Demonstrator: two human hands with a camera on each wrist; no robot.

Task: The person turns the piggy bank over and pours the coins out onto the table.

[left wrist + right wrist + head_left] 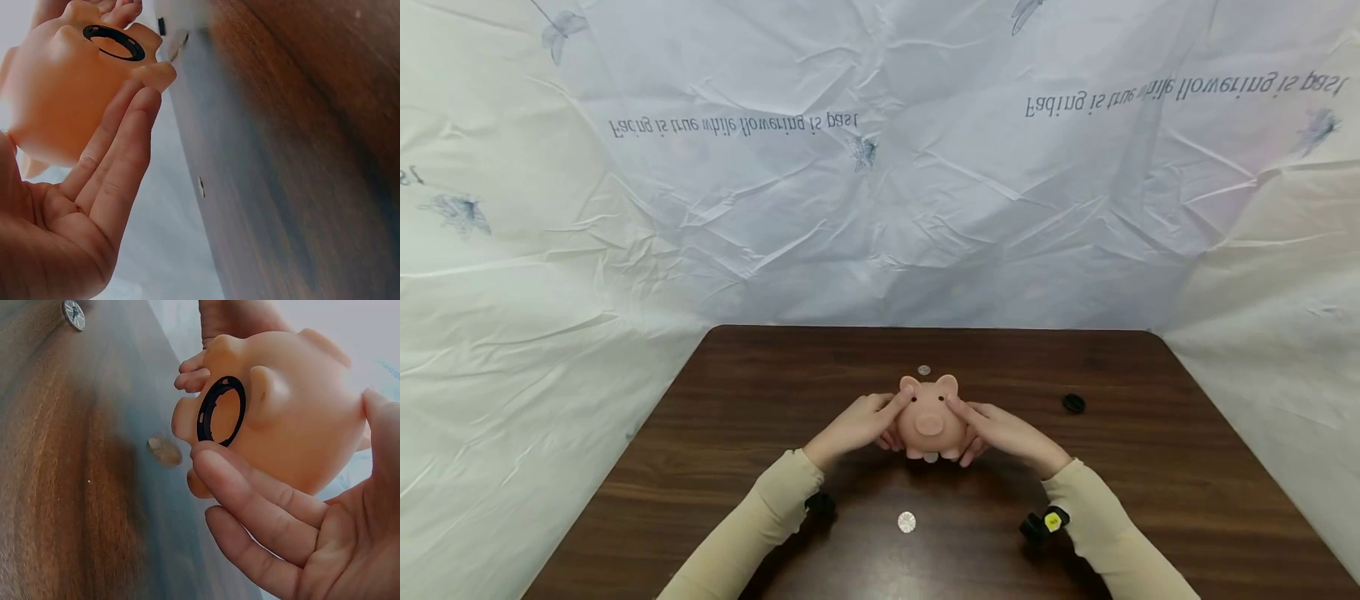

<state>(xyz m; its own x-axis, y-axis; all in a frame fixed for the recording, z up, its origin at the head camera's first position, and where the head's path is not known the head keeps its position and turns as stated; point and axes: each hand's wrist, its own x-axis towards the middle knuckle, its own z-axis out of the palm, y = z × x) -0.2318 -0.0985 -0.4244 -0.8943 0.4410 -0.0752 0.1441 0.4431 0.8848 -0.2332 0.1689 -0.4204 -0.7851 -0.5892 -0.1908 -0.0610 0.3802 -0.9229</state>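
A pink piggy bank [931,433] is held upright off the table, its snout toward the head camera. My left hand [868,421] grips one side, thumb beside the pig's eye and fingers beneath. The other side is gripped by my right hand [992,429] in the same manner. Both wrist views show the belly opening, rimmed by a black ring [206,422], with no cap on it. Just below the pig is a blurred coin [164,450]; whether it touches the table I cannot tell. Another coin [906,522] lies nearer the person, and a third coin [924,370] behind the pig.
A black round cap [1073,403] lies on the brown wooden table [737,383], to the right of the hands. White printed sheeting [887,217] hangs behind the table and along both sides.
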